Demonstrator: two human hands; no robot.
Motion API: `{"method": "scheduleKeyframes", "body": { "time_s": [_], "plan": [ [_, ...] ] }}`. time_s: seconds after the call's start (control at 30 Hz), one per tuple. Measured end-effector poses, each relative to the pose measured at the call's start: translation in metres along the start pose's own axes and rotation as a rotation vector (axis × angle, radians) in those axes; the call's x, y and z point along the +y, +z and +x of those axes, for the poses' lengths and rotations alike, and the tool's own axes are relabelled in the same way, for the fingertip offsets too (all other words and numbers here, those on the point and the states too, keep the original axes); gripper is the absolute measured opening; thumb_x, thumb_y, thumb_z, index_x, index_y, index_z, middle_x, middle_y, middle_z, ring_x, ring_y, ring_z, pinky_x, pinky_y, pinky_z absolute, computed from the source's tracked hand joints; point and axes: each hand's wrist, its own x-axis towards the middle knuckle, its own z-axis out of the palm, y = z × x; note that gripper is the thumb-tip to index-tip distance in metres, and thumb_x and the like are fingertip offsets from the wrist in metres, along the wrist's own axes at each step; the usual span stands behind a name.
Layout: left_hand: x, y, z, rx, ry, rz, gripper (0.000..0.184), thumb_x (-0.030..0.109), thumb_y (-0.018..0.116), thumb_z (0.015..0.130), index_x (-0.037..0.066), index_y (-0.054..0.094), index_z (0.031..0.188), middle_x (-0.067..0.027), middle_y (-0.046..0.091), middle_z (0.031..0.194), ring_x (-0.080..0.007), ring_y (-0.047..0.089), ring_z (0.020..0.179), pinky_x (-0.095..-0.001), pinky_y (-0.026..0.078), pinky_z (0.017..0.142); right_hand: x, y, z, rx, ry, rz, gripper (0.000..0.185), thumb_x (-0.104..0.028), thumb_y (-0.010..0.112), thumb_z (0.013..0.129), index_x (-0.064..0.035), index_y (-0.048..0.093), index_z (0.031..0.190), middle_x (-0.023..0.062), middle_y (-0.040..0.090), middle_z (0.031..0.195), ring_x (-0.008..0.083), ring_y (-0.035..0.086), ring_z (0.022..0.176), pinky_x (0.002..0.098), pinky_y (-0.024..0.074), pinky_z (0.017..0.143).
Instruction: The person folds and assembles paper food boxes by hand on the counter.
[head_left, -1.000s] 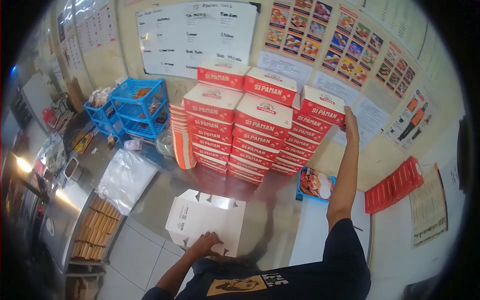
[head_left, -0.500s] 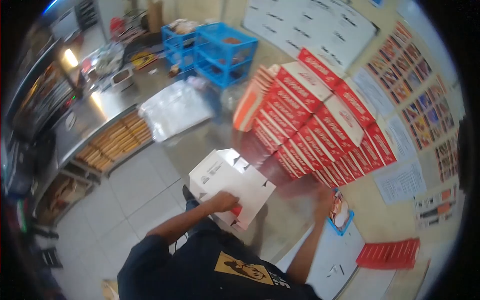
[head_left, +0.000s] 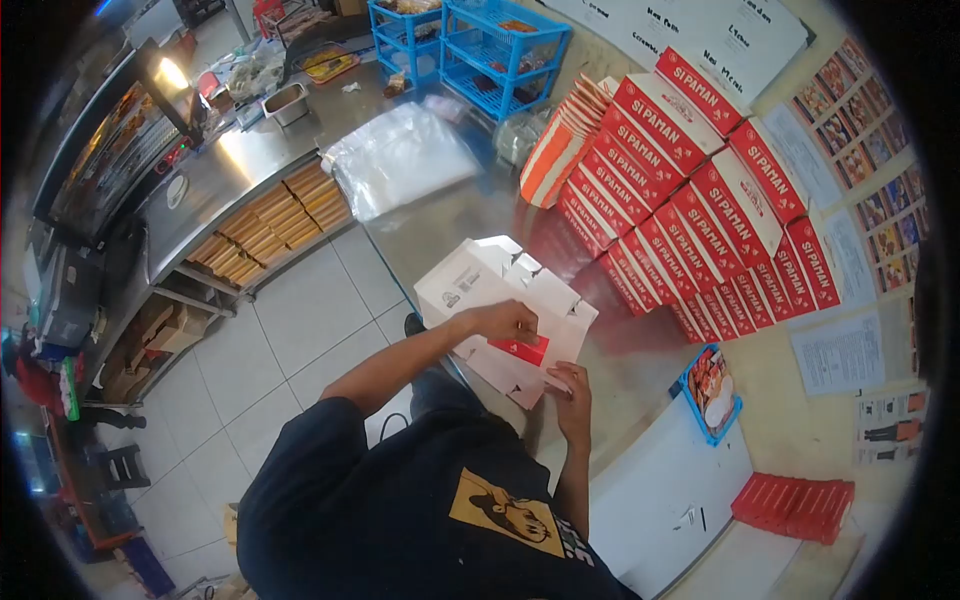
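A partly unfolded cardboard food box (head_left: 465, 287), pale inside out with cut flaps, lies on the steel counter in front of me. My left hand (head_left: 505, 320) is over its middle with the fingers curled closed; what they hold, if anything, is hidden. A red patch (head_left: 528, 348) shows on the cardboard just below those fingers. At the box's near right edge, my right hand (head_left: 570, 388) pinches the cardboard between thumb and fingers.
Red-and-white boxes (head_left: 690, 200) stand stacked along the wall, beside striped paper bags (head_left: 565, 140). Clear plastic bags (head_left: 400, 160) lie on the steel counter (head_left: 620, 370). Blue baskets (head_left: 505, 55) stand behind. A blue tray (head_left: 712, 395) and folded red cartons (head_left: 795, 507) are at right.
My right hand has come from near the stacked boxes to the cardboard's near edge. My left hand stays on the cardboard. The whole view has shifted.
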Motion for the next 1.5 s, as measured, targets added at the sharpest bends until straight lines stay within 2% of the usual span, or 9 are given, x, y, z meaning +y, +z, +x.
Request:
{"method": "scheduleKeyframes", "body": {
  "time_s": [0.13,0.57,0.7,0.77,0.83,0.9,1.07,1.23,1.5],
  "plan": [
    [-0.001,-0.002,-0.009,0.010,-0.154,-0.065,0.030,0.029,0.074,0.090,0.001,0.069,0.081,-0.0079,0.067,0.072,-0.0156,0.060,0.069,-0.0321,0.048,0.068,-0.012,0.007,0.008,0.437,0.281,0.403,0.015,-0.006,0.072,0.092,0.0025,0.060,0.093,0.0076,0.065,0.079,0.0127,0.061,0.059,0.0239,0.0493,0.055],
    [0.029,0.030,-0.003,0.197,-0.364,-0.333,0.019,0.021,0.071,0.092,0.002,0.075,0.088,-0.0013,0.070,0.077,-0.0089,0.057,0.075,-0.0309,0.047,0.070,-0.034,0.006,0.045,0.078,0.143,0.048,0.009,-0.001,0.077,0.083,0.0034,0.070,0.087,0.0041,0.057,0.078,0.0088,0.060,0.063,0.0235,0.0506,0.054],
    [0.045,0.020,0.002,0.205,-0.360,-0.351,0.019,0.019,0.071,0.091,0.001,0.075,0.090,-0.0057,0.072,0.079,-0.0121,0.060,0.074,-0.0306,0.049,0.071,-0.042,0.012,0.056,0.202,0.074,0.035,0.015,-0.007,0.080,0.082,0.0012,0.070,0.090,0.0076,0.061,0.086,0.0188,0.062,0.066,0.0298,0.0516,0.062],
    [0.064,0.008,0.000,0.093,-0.236,0.044,0.018,0.019,0.072,0.089,0.002,0.076,0.093,-0.0100,0.072,0.079,-0.0177,0.064,0.071,-0.0294,0.050,0.071,-0.045,0.004,0.060,0.210,-0.086,-0.164,0.021,-0.015,0.081,0.080,-0.0001,0.071,0.090,0.0131,0.065,0.089,0.0299,0.063,0.066,0.0373,0.0528,0.071],
    [0.086,-0.008,-0.012,-0.027,-0.236,0.576,0.035,0.030,0.079,0.080,0.011,0.073,0.109,-0.0090,0.070,0.107,-0.0297,0.063,0.102,-0.0442,0.050,0.084,-0.029,-0.007,0.057,-0.246,0.270,-0.188,0.024,-0.021,0.076,0.085,0.0010,0.070,0.090,0.0181,0.067,0.084,0.0313,0.063,0.067,0.0398,0.0507,0.069],
    [0.111,-0.035,-0.020,-0.193,-0.444,1.030,0.061,0.039,0.085,0.069,0.017,0.067,0.123,-0.0045,0.060,0.133,-0.0349,0.046,0.130,-0.0592,0.041,0.096,-0.047,-0.022,0.062,-0.200,0.233,-0.188,0.025,-0.023,0.071,0.089,0.0018,0.070,0.091,0.0203,0.065,0.077,0.0327,0.063,0.068,0.0400,0.0487,0.067],
    [0.079,-0.059,-0.034,0.159,-0.158,0.783,0.014,0.017,0.070,0.086,0.003,0.074,0.089,-0.0193,0.070,0.086,-0.0361,0.068,0.083,-0.0454,0.054,0.074,-0.078,-0.042,0.075,-0.158,0.181,-0.304,0.027,-0.026,0.069,0.090,0.0006,0.072,0.091,0.0208,0.067,0.081,0.0370,0.064,0.071,0.0421,0.0490,0.068],
    [0.131,-0.045,-0.025,0.260,-0.103,0.435,0.012,0.009,0.070,0.084,0.000,0.071,0.092,-0.0190,0.067,0.086,-0.0372,0.066,0.081,-0.0449,0.052,0.073,-0.085,-0.042,0.079,-0.276,0.237,-0.287,0.028,-0.027,0.068,0.091,0.0004,0.072,0.095,0.0214,0.069,0.083,0.0354,0.065,0.073,0.0420,0.0494,0.070],
    [0.147,-0.040,-0.035,0.197,-0.004,0.202,0.020,0.001,0.070,0.083,-0.002,0.072,0.103,-0.0151,0.063,0.089,-0.0324,0.064,0.083,-0.0400,0.052,0.077,-0.095,-0.042,0.077,-0.508,0.286,0.183,0.028,-0.023,0.071,0.091,0.0032,0.067,0.083,0.0080,0.061,0.065,0.0119,0.056,0.063,0.0319,0.0464,0.061]
  ]
}}
